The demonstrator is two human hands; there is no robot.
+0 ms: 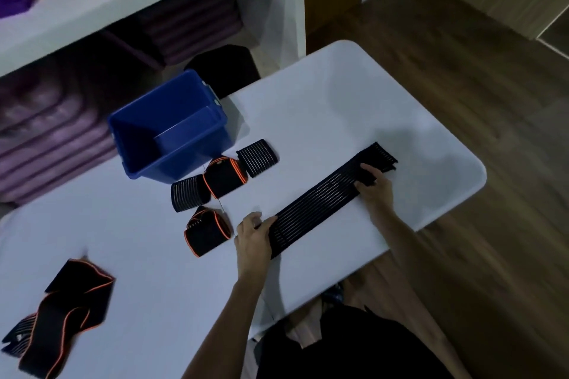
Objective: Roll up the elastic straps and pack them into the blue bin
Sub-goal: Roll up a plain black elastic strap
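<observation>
We see the striped strap [320,203] flat on the white table [354,95], its long axis diagonal — near-left to far-right; our left hand [254,235] pinches the near end; our right hand [374,184] grips the far end's fold.

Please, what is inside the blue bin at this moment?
The blue bin shows only its bare blue floor and walls; no strap is visible inside. The near wall hides a strip of the floor, so that part cannot be checked.
</observation>
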